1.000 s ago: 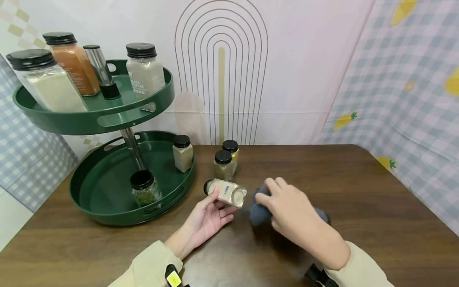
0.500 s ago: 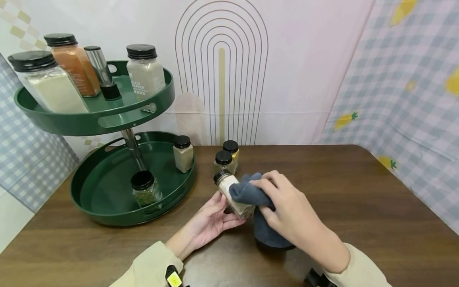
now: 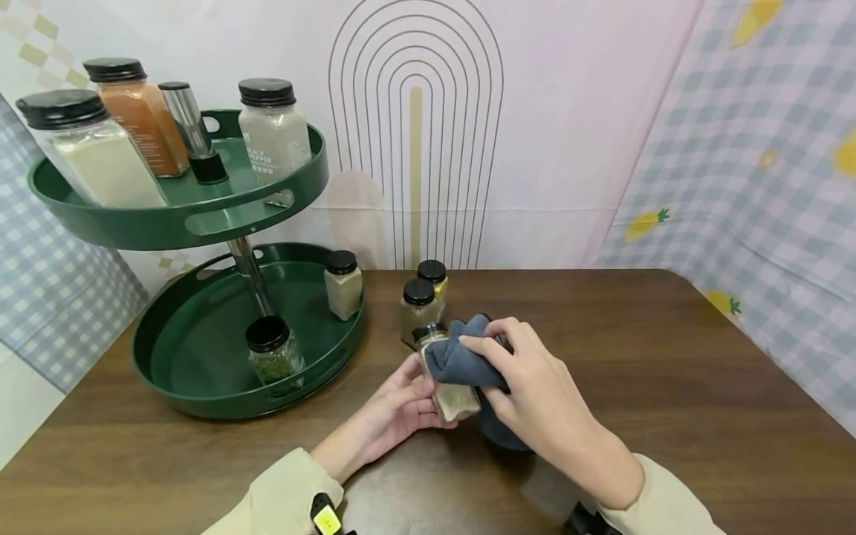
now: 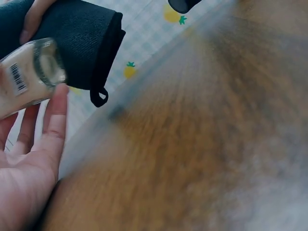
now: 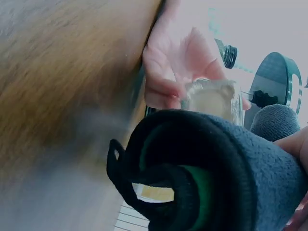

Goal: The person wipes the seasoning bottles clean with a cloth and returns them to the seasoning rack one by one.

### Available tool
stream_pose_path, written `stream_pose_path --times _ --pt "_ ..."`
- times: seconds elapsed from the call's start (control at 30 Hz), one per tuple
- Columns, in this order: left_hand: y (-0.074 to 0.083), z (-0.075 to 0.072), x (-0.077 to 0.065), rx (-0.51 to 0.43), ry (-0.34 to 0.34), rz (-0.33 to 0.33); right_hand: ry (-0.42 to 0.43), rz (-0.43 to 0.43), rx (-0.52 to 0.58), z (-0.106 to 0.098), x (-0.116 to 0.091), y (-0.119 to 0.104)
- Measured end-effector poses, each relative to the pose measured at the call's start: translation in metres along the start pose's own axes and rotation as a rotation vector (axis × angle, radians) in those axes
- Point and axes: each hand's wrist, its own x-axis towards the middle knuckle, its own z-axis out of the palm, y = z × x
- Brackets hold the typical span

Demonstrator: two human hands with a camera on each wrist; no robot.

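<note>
My left hand point(image 3: 401, 405) holds a small square spice jar point(image 3: 456, 403) with a black lid, tilted over the table. Pale powder fills the jar, and a barcode label point(image 4: 18, 78) shows on its side in the left wrist view. In my right hand point(image 3: 535, 379) is a folded blue-grey cloth point(image 3: 461, 362), pinched between thumb and fingers. The cloth lies against the jar's upper side and covers its middle. A black hanging loop point(image 4: 99, 97) sticks out from the cloth's dark edge. Right behind the held jar stand two more small jars, a brownish one point(image 3: 416, 316) and a yellow one point(image 3: 440, 290).
A two-tier green rack stands at the left. Its upper tray point(image 3: 134, 229) bears several large jars around a metal post point(image 3: 190, 130). On the lower tray point(image 3: 200, 405) are a green herb jar point(image 3: 277, 360) and a beige jar point(image 3: 344, 293). Wooden table point(image 3: 669, 371) extends rightward.
My right hand has brought the cloth up from the table side onto the jar. The jar, earlier lying nearly level in my left hand, now tilts with its lid up and away.
</note>
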Motion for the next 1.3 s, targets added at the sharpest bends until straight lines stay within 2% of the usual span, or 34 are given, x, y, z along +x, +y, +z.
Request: stream_pose_path --times 0.13,0.27,0.37,0.6,0.73,1.07,1.3 --pt "-0.001 0.000 0.001 0.034 -0.020 0.006 -0.050 -0.034 -0.005 0.000 0.000 0.001" --pt "0.001 0.000 -0.001 -0.011 0.037 -0.003 -0.129 -0.086 -0.030 -0.003 0.000 0.001" --pt "0.002 0.000 -0.001 -0.049 0.076 -0.024 -0.148 -0.139 -0.046 -0.004 0.001 0.001" --pt "0.003 0.003 0.002 -0.027 0.081 -0.073 -0.121 -0.183 -0.061 -0.002 -0.001 0.002" --pt "0.004 0.006 0.004 -0.060 0.089 -0.101 -0.094 -0.200 -0.085 -0.002 -0.001 0.001" --pt "0.005 0.006 0.003 -0.119 0.081 -0.093 -0.006 -0.258 -0.132 0.001 -0.001 -0.002" --pt "0.005 0.004 0.002 -0.162 0.084 -0.097 -0.002 -0.268 -0.166 0.005 -0.001 -0.008"
